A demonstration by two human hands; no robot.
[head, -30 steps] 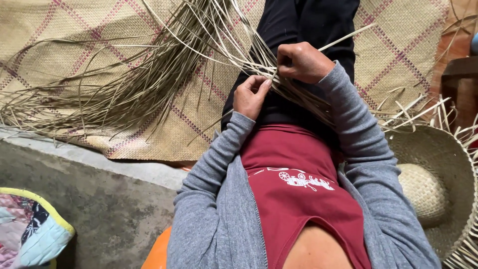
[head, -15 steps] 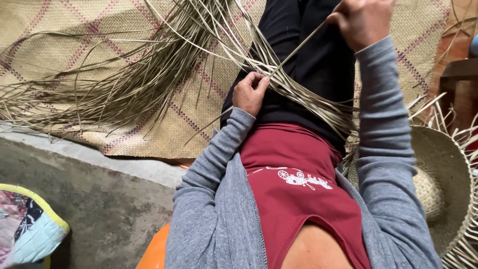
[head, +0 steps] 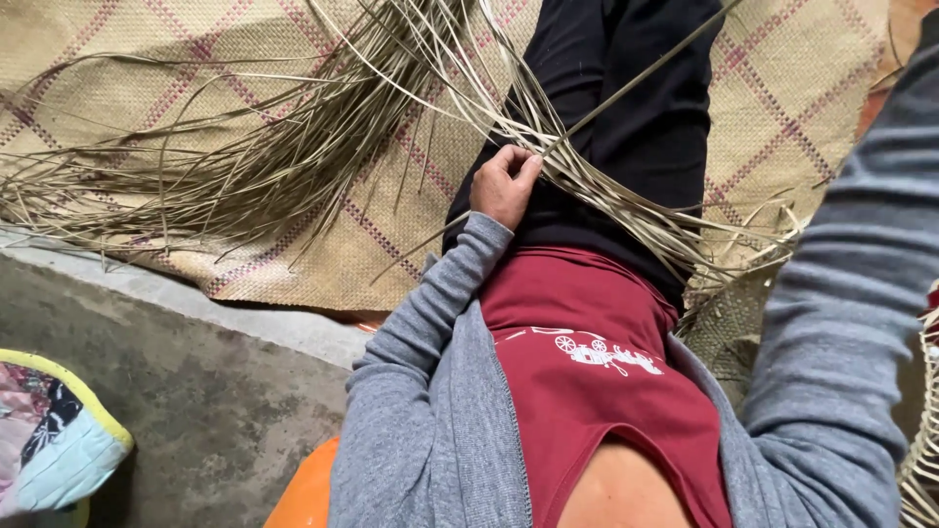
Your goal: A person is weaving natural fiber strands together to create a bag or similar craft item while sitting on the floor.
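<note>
My left hand (head: pixel 504 184) rests on my lap, fingers closed on a bunch of long dry straw strips (head: pixel 587 186) that cross my black trousers. One thin strip (head: pixel 646 78) runs taut from that hand up toward the top right. My right hand is out of the frame; only its grey sleeve (head: pixel 851 293) shows, raised at the right edge. More loose straw strips (head: pixel 245 166) fan out to the left over a woven mat (head: pixel 127 59).
The checked woven mat (head: pixel 812 88) covers the floor ahead. A bare concrete floor (head: pixel 196 391) lies at lower left, with a patchwork cushion (head: pixel 49 440) at the corner. A partly woven straw piece (head: pixel 729 323) lies by my right hip. An orange object (head: pixel 308 489) sits beneath me.
My right hand has risen from beside the left hand up and right out of view, drawing one strip taut. The left hand has stayed gripping the bunch on my lap.
</note>
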